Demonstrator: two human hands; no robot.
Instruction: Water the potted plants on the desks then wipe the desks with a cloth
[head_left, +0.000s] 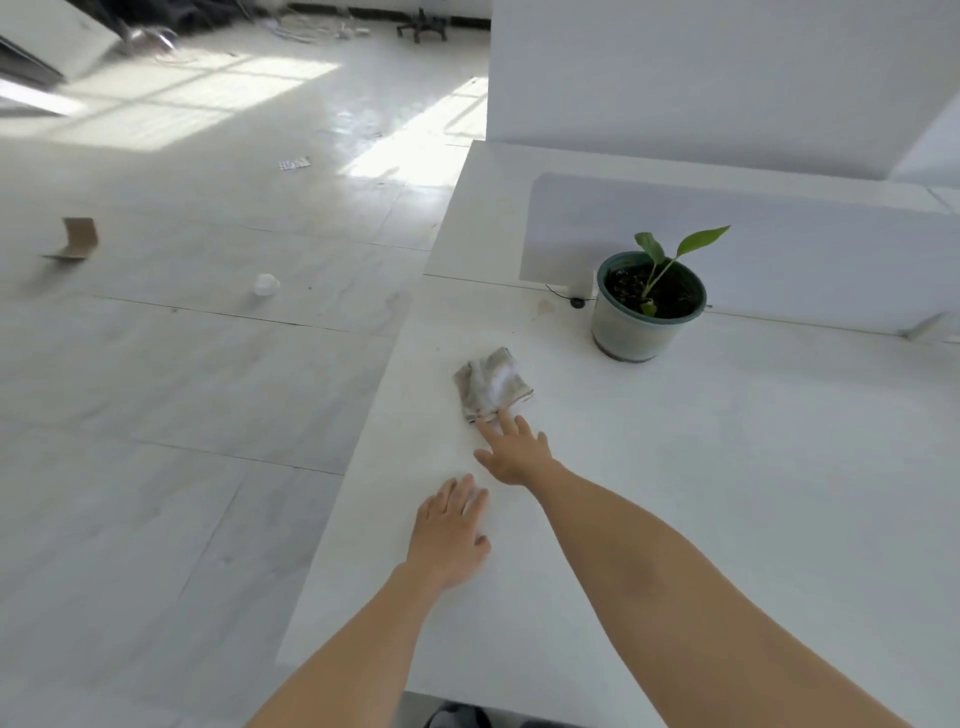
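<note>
Against the right fingers (511, 427), a crumpled cloth (493, 384).

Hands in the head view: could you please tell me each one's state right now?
Left hand: open, holding nothing.
Right hand: open, fingers at the cloth edge.

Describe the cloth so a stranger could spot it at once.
Find the white desk with the potted plant. Left of the plant and nearer the viewer lies the cloth, its near edge touched by the right hand. It is the only crumpled, greyish fabric there.
</note>
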